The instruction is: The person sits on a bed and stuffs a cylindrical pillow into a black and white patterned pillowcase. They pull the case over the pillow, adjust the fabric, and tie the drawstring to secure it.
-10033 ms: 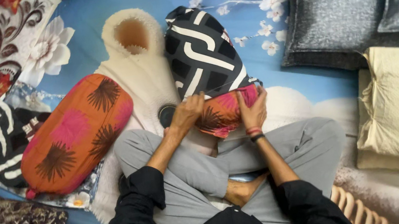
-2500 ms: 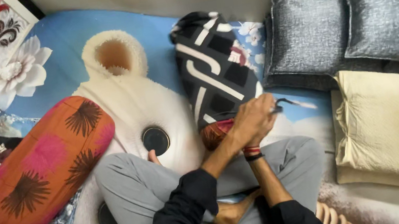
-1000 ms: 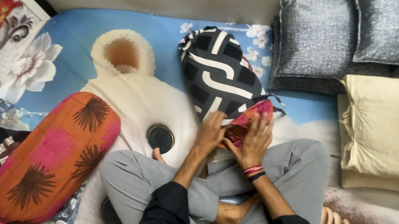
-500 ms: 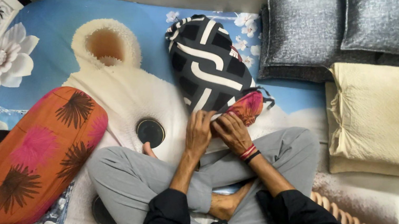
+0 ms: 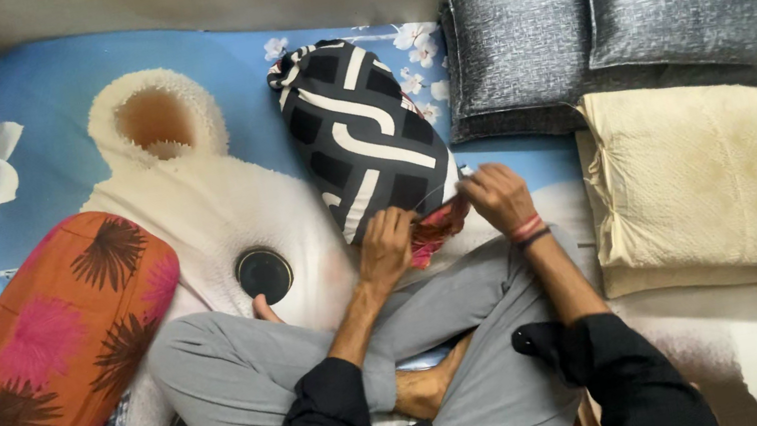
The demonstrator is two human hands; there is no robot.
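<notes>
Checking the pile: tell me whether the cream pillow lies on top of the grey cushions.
No, the cream pillow lies beside the grey cushions.

I see no package, label, sign or screen anywhere around me here; nothing of that kind lies near my hands or beside the bedding spread in front of me.
</notes>
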